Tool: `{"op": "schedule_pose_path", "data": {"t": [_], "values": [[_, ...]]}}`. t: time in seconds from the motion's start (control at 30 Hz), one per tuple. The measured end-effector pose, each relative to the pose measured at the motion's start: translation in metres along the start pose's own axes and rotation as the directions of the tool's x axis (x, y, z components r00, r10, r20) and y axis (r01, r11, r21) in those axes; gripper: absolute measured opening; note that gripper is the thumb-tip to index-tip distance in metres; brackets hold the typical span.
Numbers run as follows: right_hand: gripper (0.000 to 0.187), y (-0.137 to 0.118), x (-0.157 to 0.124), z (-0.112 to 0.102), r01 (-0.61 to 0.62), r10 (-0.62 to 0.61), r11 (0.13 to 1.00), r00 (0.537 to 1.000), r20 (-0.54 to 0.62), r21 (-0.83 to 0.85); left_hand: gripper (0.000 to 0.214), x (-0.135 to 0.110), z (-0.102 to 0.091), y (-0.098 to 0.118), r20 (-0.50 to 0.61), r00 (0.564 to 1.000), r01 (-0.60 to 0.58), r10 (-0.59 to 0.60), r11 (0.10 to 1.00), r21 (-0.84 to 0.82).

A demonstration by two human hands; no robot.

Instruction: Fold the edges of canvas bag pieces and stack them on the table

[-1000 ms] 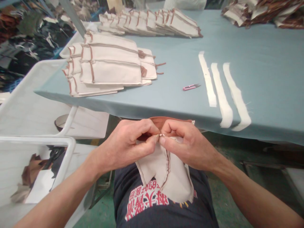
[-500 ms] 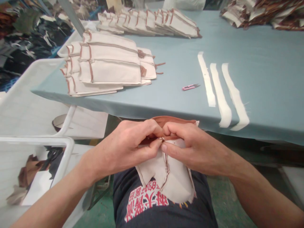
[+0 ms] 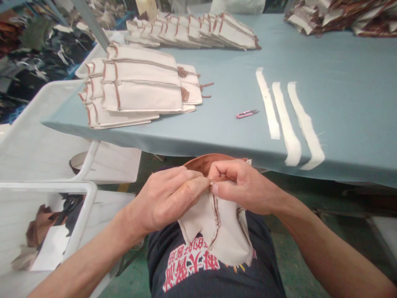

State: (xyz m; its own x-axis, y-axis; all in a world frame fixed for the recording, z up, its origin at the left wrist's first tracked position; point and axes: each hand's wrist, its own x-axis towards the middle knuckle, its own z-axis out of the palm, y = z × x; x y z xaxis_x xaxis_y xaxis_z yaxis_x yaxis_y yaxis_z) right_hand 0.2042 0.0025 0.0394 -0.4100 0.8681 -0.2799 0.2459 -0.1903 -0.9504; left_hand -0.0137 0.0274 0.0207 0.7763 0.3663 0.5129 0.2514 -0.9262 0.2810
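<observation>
Both my hands hold a cream fabric pouch [image 3: 217, 231] with a brown zipper edge, just below the table's front edge and over my lap. My left hand [image 3: 167, 198] pinches the pouch's top from the left, fingers closed. My right hand [image 3: 238, 186] pinches the same spot from the right, thumb against forefinger, with a small metal zipper piece between the fingertips. The pouch's lower part hangs down over my dark printed shirt [image 3: 198, 269].
On the blue-grey table [image 3: 341, 91] lie a stack of finished cream pouches [image 3: 136, 87], a further row [image 3: 192, 29], pink thread snips [image 3: 246, 113] and three cream strips [image 3: 288, 120]. White plastic bins [image 3: 37, 132] stand at the left. A heap of fabric [image 3: 341, 16] lies far right.
My hands have shifted slightly, the left fingers flattening over the pouch's top and the right thumb pressing closer. The pouch stays in both hands.
</observation>
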Motion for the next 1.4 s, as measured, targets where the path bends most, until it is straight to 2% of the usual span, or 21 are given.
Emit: {"op": "schedule_pose_path", "data": {"t": [0.23, 0.37, 0.5, 0.57, 0.63, 0.7, 0.8, 0.93, 1.0, 1.1, 1.2, 1.3, 1.4], "values": [[0.022, 0.01, 0.001, -0.003, -0.021, -0.008, 0.97, 0.993, 0.116, 0.244, 0.018, 0.009, -0.006, 0.007, 0.001, 1.0, -0.016, 0.016, 0.999, 0.039], [0.019, 0.009, 0.003, -0.001, -0.056, 0.044, 0.976, 0.997, 0.061, 0.211, 0.017, 0.01, -0.004, 0.006, 0.014, 1.0, -0.002, 0.001, 0.998, 0.061], [0.014, 0.007, 0.002, 0.003, -0.046, 0.045, 0.987, 0.999, 0.01, 0.153, 0.019, 0.008, -0.003, 0.008, 0.011, 0.998, 0.061, -0.06, 0.998, -0.023], [0.012, 0.005, 0.0, 0.003, 0.004, -0.001, 0.995, 1.0, -0.024, 0.101, 0.02, 0.01, -0.006, 0.012, 0.024, 0.985, 0.171, -0.169, 0.983, -0.063], [0.01, 0.003, -0.002, 0.003, 0.097, -0.096, 0.995, 0.993, -0.07, 0.012, 0.019, 0.013, -0.012, 0.015, 0.06, 0.955, 0.295, -0.29, 0.952, -0.078], [0.01, 0.002, -0.003, 0.003, 0.193, -0.203, 0.976, 0.974, -0.098, -0.102, 0.016, 0.018, -0.018, 0.017, 0.122, 0.927, 0.367, -0.354, 0.923, -0.112], [0.01, 0.002, -0.005, 0.004, 0.284, -0.314, 0.931, 0.943, -0.106, -0.228, 0.011, 0.023, -0.025, 0.015, 0.237, 0.915, 0.369, -0.327, 0.915, -0.163], [0.011, 0.004, -0.006, 0.004, 0.356, -0.402, 0.889, 0.909, -0.115, -0.288, 0.025, 0.024, -0.026, 0.008, 0.315, 0.923, 0.275, -0.219, 0.951, -0.144], [0.012, 0.004, -0.005, 0.003, 0.345, -0.387, 0.9, 0.914, -0.124, -0.266, 0.025, 0.025, -0.023, 0.005, 0.315, 0.926, 0.273, -0.211, 0.947, -0.17], [0.012, 0.002, -0.003, -0.001, 0.264, -0.284, 0.95, 0.952, -0.113, -0.169, 0.021, 0.026, -0.019, 0.0, 0.302, 0.919, 0.344, -0.253, 0.889, -0.302], [0.016, -0.001, -0.001, -0.007, 0.168, -0.169, 0.985, 0.986, -0.007, -0.046, 0.025, 0.028, -0.018, -0.005, 0.319, 0.909, 0.395, -0.269, 0.803, -0.446], [0.024, -0.003, -0.001, -0.012, 0.193, -0.192, 0.981, 0.979, 0.065, -0.017, 0.027, 0.028, -0.02, -0.007, 0.353, 0.895, 0.431, -0.273, 0.732, -0.527], [0.028, -0.004, -0.001, -0.015, 0.242, -0.237, 0.967, 0.969, 0.071, -0.076, 0.027, 0.027, -0.021, -0.007, 0.366, 0.877, 0.473, -0.312, 0.698, -0.538]]}}
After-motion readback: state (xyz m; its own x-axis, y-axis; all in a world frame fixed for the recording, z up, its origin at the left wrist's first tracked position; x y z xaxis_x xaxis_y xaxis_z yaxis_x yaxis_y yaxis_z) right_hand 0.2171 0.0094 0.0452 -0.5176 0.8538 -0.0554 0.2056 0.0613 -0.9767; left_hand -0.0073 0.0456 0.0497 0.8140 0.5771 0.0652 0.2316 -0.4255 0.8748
